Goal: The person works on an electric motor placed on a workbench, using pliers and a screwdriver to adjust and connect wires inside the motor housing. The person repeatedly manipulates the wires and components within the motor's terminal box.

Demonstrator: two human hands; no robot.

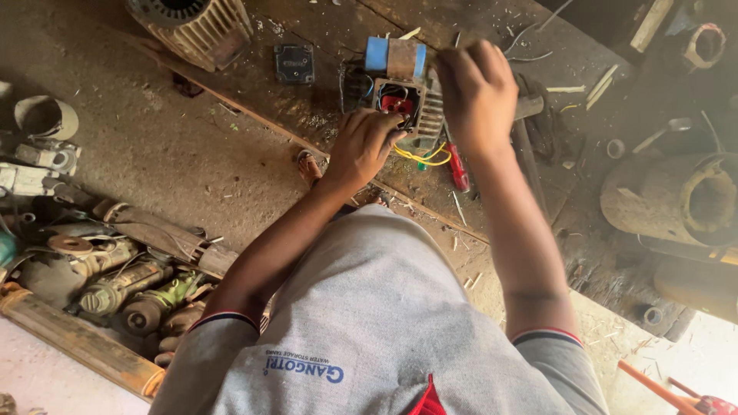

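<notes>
**Two hands at an open motor terminal box**

The person leans over a dusty wooden bench, both bare arms stretched forward. The left hand rests at the lower edge of a small motor's open terminal box, its fingers curled in against the rim, touching it; whether they pinch anything inside I cannot tell. Red parts show within the box, and yellow wires loop out just below it. The right hand is up at the motor's right side, its grip closed like a fist around something hidden by the fingers; what it holds I cannot make out. A blue-ended cylinder sits on top of the motor, just beside that hand.

A red-handled screwdriver lies on the bench below the motor, near the right forearm. A dark square cover plate lies to the left, well apart from the hands, and a large ribbed motor housing stands at the far left edge. Old rusty motor parts are heaped on the floor at the left.
</notes>
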